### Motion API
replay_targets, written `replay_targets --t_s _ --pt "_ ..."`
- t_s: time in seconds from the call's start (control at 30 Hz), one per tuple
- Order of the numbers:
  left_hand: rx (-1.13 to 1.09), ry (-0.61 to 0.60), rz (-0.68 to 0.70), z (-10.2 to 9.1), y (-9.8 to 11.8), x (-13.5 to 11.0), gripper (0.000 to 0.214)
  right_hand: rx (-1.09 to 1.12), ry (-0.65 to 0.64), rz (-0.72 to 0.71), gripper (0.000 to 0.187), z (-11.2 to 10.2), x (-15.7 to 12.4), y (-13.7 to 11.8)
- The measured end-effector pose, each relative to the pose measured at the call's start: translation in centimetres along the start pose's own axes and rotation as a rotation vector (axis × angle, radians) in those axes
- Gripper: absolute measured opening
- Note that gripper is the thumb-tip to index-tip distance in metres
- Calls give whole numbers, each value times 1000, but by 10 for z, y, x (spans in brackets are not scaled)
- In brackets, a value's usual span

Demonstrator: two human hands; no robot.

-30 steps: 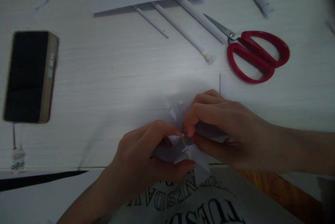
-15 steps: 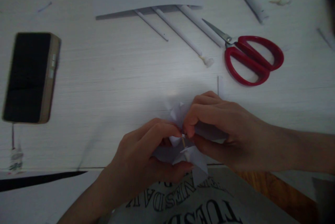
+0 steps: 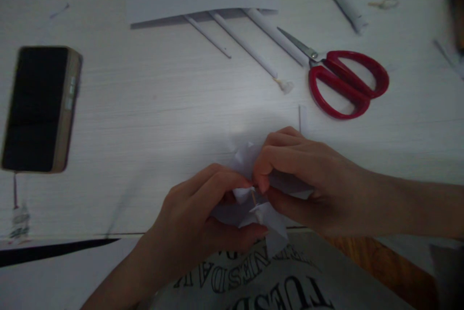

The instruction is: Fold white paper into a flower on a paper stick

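left hand (image 3: pixel 197 208) and right hand (image 3: pixel 304 172), fingers pinching white paper (image 3: pixel 275 227), lower centre; we judge it light, easily creased; hold by folds.

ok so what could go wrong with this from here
The white paper might crease or tear, since the left hand and right hand work it with their fingertips close together. It also reaches past the table edge in this view, so a loosened hold could perhaps let it drop. And the scissors lie just beyond the right hand, so a forward move might knock them.
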State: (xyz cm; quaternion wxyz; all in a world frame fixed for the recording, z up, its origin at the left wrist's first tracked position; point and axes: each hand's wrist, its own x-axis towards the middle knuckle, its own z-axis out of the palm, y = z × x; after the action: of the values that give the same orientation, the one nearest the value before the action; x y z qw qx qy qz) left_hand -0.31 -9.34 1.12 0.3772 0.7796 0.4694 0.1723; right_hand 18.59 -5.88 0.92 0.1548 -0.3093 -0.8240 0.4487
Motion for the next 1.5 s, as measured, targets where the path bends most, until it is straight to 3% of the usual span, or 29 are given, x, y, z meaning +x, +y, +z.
replay_targets --t_s 0.83,1.0,1.2,1.33,1.5 --pt "44 -26 53 2 -2 -3 32 -61 -16 -38 14 -3 0 -1" --pt "3 -28 47 1 -4 -4 33 -158 71 -146 11 -7 -1 -1" --pt "-4 -24 -14 0 -2 -4 30 -457 52 -431 7 -19 -7 -9" --pt "-26 -9 -11 -1 0 -2 28 -604 114 -472 7 -13 -14 -10" --pt "-70 -9 -9 -1 -1 -2 26 -646 101 -514 11 -7 -16 -10"
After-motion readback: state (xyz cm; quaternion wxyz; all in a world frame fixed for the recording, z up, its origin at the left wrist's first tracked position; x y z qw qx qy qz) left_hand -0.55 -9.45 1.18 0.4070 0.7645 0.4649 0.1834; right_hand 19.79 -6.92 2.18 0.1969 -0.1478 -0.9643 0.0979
